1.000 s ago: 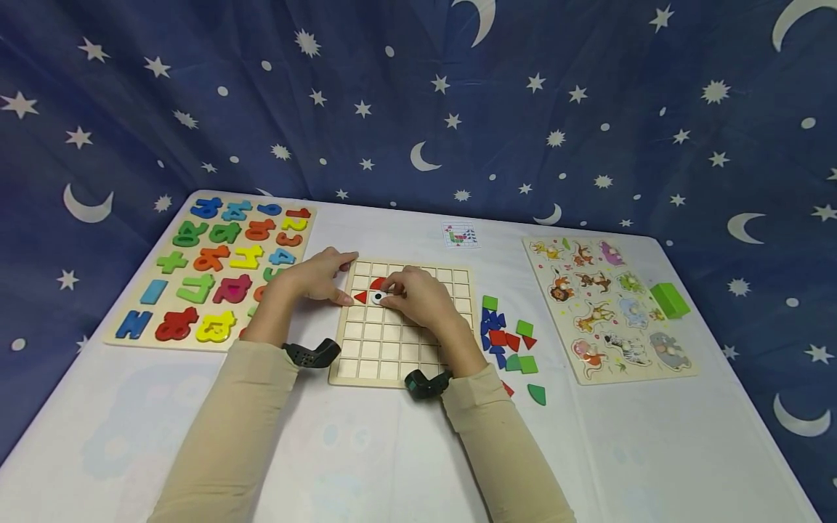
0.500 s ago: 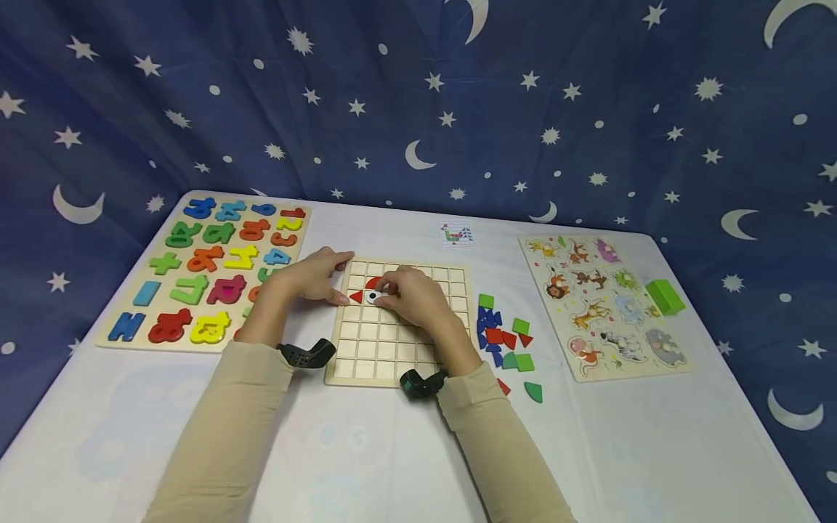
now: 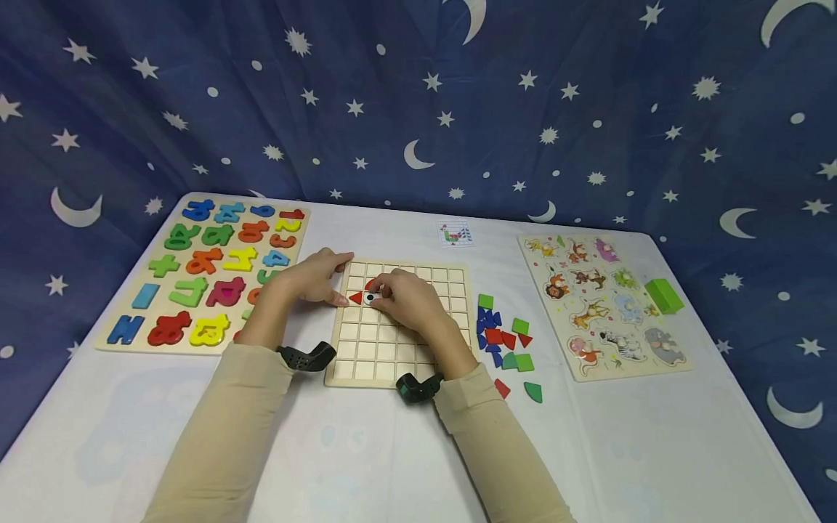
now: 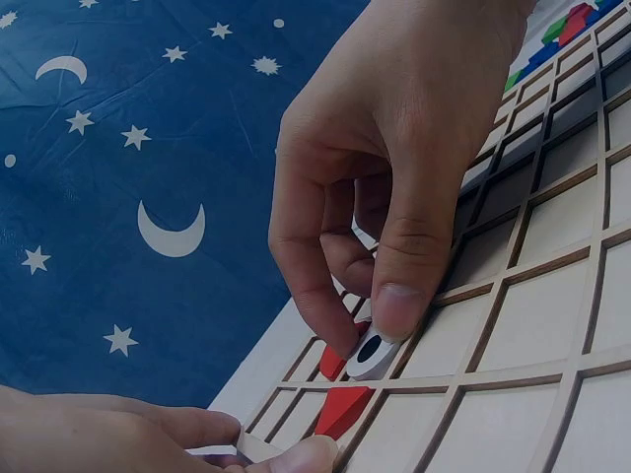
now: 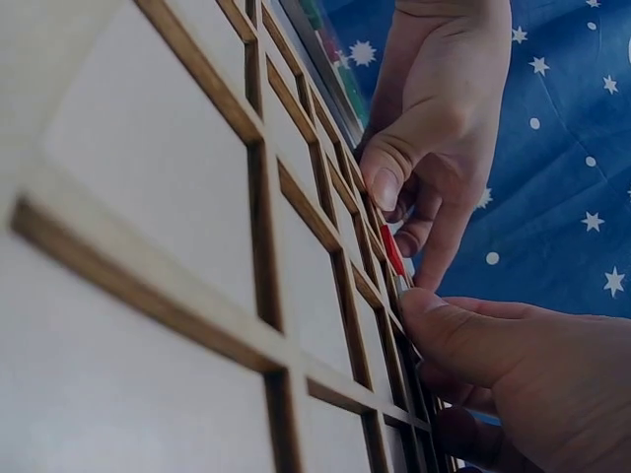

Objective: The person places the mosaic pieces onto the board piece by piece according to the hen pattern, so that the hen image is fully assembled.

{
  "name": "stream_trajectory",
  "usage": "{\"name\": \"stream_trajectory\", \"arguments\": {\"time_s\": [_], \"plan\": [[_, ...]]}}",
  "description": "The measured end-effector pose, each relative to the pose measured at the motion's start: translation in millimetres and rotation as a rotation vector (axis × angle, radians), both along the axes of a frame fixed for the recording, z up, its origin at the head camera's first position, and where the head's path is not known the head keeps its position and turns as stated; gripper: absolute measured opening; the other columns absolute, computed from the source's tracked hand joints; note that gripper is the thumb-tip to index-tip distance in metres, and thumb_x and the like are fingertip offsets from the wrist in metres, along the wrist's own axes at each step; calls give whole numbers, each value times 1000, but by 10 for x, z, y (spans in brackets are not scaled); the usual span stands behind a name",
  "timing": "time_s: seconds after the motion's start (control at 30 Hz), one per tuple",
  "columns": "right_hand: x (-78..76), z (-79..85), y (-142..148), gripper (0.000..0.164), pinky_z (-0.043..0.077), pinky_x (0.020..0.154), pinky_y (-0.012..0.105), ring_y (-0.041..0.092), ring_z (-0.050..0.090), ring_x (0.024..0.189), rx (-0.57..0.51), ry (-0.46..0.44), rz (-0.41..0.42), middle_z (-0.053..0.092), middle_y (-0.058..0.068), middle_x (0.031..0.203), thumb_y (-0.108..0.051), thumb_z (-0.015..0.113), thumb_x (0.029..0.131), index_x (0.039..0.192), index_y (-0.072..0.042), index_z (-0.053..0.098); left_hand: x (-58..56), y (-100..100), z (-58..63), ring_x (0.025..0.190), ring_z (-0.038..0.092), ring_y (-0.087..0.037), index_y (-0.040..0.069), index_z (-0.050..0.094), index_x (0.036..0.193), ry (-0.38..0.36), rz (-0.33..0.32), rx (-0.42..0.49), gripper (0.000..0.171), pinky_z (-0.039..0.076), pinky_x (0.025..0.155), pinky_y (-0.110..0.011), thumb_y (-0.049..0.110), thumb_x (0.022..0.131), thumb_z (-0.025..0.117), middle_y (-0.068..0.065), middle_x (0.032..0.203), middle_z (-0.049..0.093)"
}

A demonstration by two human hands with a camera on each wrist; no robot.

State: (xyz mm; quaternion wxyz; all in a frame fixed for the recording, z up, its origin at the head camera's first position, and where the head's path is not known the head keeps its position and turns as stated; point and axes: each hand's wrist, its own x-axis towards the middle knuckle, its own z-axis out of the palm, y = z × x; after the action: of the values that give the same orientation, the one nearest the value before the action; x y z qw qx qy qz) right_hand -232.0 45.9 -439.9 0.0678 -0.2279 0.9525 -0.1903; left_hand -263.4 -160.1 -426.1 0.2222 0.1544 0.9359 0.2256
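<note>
A wooden grid board (image 3: 366,383) lies in the middle of the table. My right hand (image 3: 413,299) pinches a white piece with a black dot, like an eye (image 4: 367,357), between thumb and forefinger. It sits at a cell near the board's upper left. Just left of it, a red triangle (image 3: 356,298) lies in a cell. Above it is a red curved piece (image 3: 370,284), partly covered by the fingers. My left hand (image 3: 312,278) rests against the board's left edge, forefinger at the top corner and thumb near the triangle.
Several blue, red and green pieces (image 3: 493,336) lie right of the board. A small pattern card (image 3: 455,233) is behind it. A number puzzle (image 3: 140,341) stands at left. At right are an animal puzzle (image 3: 628,372) and a green block (image 3: 664,296).
The head view has shifted slightly, so the scene sits further left. My right fingers have tipped a little and cover more of the red curved piece. The left hand keeps its place.
</note>
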Motion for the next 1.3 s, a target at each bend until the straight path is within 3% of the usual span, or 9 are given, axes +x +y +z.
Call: {"name": "stream_trajectory", "arguments": {"time_s": [0.2, 0.37, 0.6, 0.77, 0.87, 1.1, 1.3], "plan": [[-12, 28, 52, 27, 46, 69, 27, 11, 55, 79, -40, -26, 32, 62, -3, 92, -33, 67, 88, 114, -24, 68, 7, -1, -9, 116, 41, -29, 3, 25, 149, 12, -20, 6, 94, 32, 106, -50, 27, 76, 79, -16, 124, 45], [-99, 93, 302, 30, 47, 75, 30, 14, 57, 83, -133, -84, 24, 62, 0, 94, -28, 66, 90, 118, -20, 66, 14, 5, -14, 118, 40, -29, 3, 25, 150, 5, -10, 15, 94, 31, 107, -50, 26, 76, 79, -17, 126, 45], [-203, 164, 995, 32, 50, 77, 36, 25, 61, 91, -225, -137, -131, 61, 10, 107, -27, 65, 90, 120, -16, 66, 16, 16, -21, 116, 39, -28, 4, 24, 150, -2, -8, 25, 95, 31, 107, -49, 26, 76, 79, -15, 125, 44], [-194, 182, 1451, 30, 48, 84, 40, 27, 57, 100, -227, -260, -263, 59, 10, 118, -24, 67, 89, 118, -17, 68, 25, -2, -21, 118, 39, -29, 4, 24, 150, -1, -2, 23, 95, 30, 108, -50, 26, 76, 79, -16, 126, 44], [-176, 177, 1618, 31, 47, 89, 42, 28, 55, 105, -195, -339, -274, 59, 10, 124, -24, 67, 89, 120, -18, 67, 27, -14, -21, 121, 39, -29, 5, 24, 150, -4, 8, 25, 95, 29, 109, -50, 26, 76, 80, -16, 128, 44], [-160, 132, 1728, 32, 43, 97, 46, 31, 50, 111, -185, -399, -293, 57, 14, 128, -17, 69, 86, 119, -17, 68, 26, -15, -7, 120, 39, -30, 5, 24, 150, -5, 8, 45, 95, 29, 109, -51, 25, 76, 80, -17, 127, 44], [-202, 44, 1709, 27, 39, 100, 48, 30, 49, 111, -193, -349, -370, 56, 13, 124, -21, 68, 88, 115, -19, 69, 14, -1, -21, 120, 38, -29, 6, 24, 151, -10, 15, 49, 96, 29, 109, -51, 25, 75, 80, -15, 128, 44]]}}
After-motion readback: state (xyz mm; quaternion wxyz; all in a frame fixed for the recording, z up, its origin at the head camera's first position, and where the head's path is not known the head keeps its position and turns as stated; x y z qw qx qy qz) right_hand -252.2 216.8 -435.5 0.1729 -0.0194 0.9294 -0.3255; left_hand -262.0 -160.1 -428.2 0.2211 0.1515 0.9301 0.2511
